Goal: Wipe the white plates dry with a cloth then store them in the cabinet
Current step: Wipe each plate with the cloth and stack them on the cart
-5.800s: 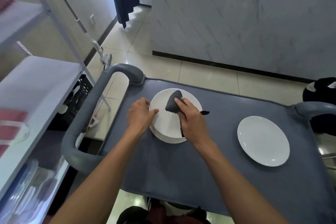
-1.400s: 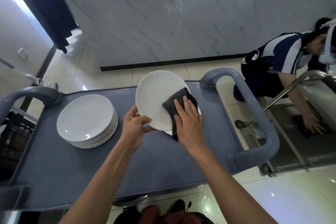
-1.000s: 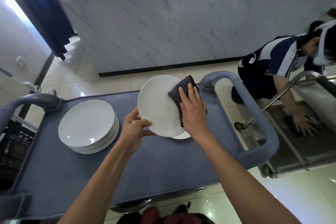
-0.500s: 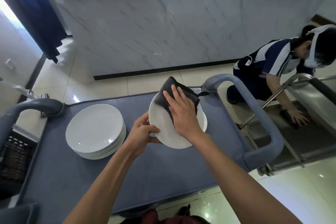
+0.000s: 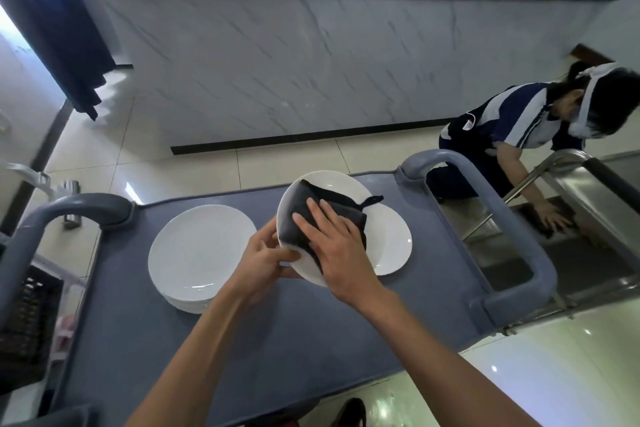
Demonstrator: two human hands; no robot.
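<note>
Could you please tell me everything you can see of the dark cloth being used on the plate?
The dark cloth is charcoal grey, soft and folded into a thick pad, with a small loop sticking out at its upper right corner. It lies against the face of the tilted white plate, covering its upper middle. The right hand presses it flat with spread fingers, while the left hand grips the plate's lower left rim. Whether it is damp cannot be told.
</note>
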